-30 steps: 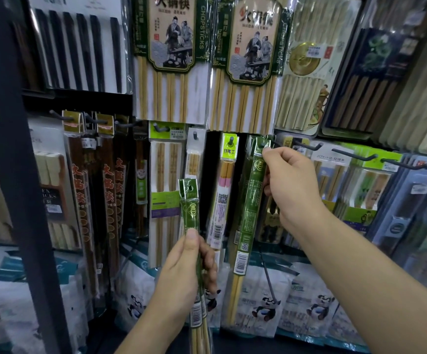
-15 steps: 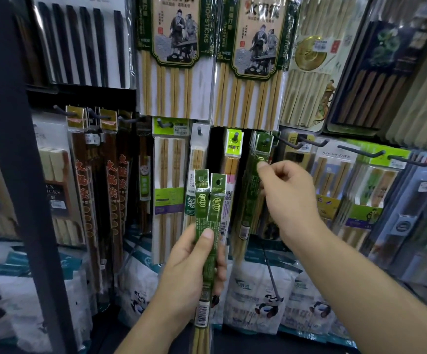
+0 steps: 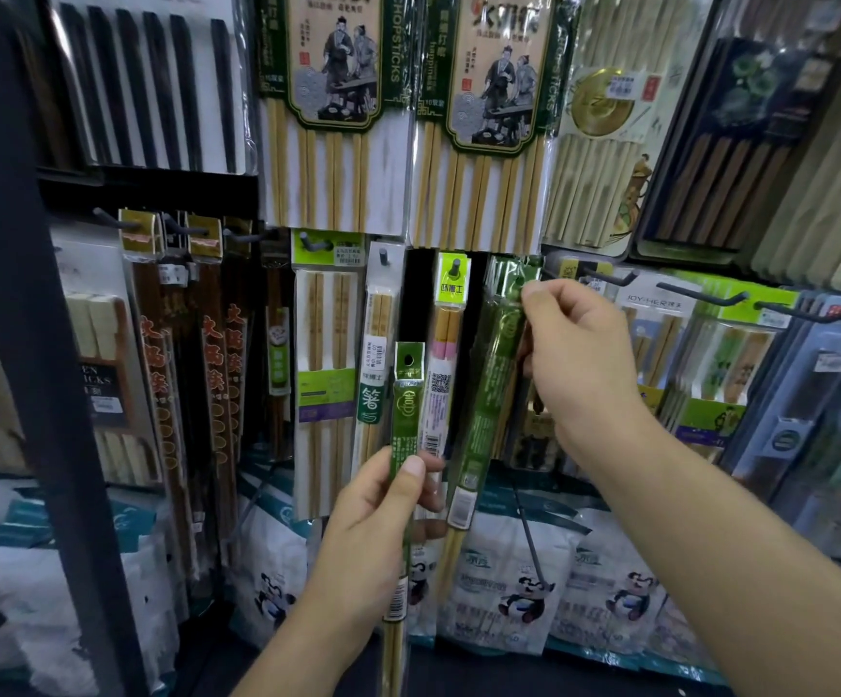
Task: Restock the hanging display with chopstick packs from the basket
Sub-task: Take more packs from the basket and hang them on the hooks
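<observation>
Wide green-and-cream bamboo chopstick packs (image 3: pixel 484 143) overhang the lower black metal hooks (image 3: pixel 609 278); a narrow dark gap (image 3: pixel 419 299) separates neighbouring hanging packs.

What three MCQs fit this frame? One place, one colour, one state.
1. Where is the right hand?
A) hanging at the person's side
B) at the top of the hanging green pack
C) inside a basket

2. What colour is the held pack in the left hand?
A) red
B) blue
C) green

3. The left hand is:
A) gripping the held pack upright
B) open and holding nothing
C) pressed flat on a shelf

Key: 1B, its fingers pinch that pack's top edge; 2C, the wrapper is green; 3A, thumb and fingers wrap the pack.
</observation>
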`<control>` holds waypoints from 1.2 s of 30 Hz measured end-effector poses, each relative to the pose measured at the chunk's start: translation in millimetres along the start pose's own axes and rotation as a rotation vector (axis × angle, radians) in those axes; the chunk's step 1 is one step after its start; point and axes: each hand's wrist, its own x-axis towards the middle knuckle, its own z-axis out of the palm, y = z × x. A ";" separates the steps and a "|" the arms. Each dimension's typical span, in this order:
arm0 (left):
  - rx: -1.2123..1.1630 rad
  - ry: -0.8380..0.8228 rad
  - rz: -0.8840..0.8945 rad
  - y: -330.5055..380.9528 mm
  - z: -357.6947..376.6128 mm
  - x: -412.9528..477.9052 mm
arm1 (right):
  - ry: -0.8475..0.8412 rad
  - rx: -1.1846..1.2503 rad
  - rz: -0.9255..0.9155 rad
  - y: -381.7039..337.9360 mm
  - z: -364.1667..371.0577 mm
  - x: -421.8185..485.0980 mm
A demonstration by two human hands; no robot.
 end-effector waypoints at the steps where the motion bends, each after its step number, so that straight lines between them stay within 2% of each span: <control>1: -0.011 -0.003 -0.004 0.6 0.6 0.0 | 0.019 -0.004 -0.009 -1.0 -0.4 4.0; 12: -0.004 -0.021 -0.013 0.7 1.7 1.2 | 0.076 -0.051 -0.032 9.6 5.2 19.7; 18: 0.086 -0.016 0.044 1.2 -0.1 1.1 | 0.084 -0.117 -0.025 17.7 6.4 16.2; 23: 0.067 -0.040 0.001 -1.4 -2.5 1.7 | 0.109 -0.126 -0.007 22.1 5.2 3.9; 25: 0.041 -0.052 -0.019 -2.3 -2.6 2.3 | 0.044 -0.097 0.008 22.5 4.8 -5.2; 29: 0.017 -0.062 -0.031 -2.8 0.4 2.9 | -0.293 -0.066 0.019 20.7 8.8 -26.9; 31: 0.001 -0.073 -0.030 -3.2 3.0 2.0 | -0.391 -0.072 0.003 20.9 11.4 -34.8; 36: -0.046 -0.074 -0.028 -1.9 10.4 1.0 | -0.395 -0.074 0.007 20.9 10.9 -35.9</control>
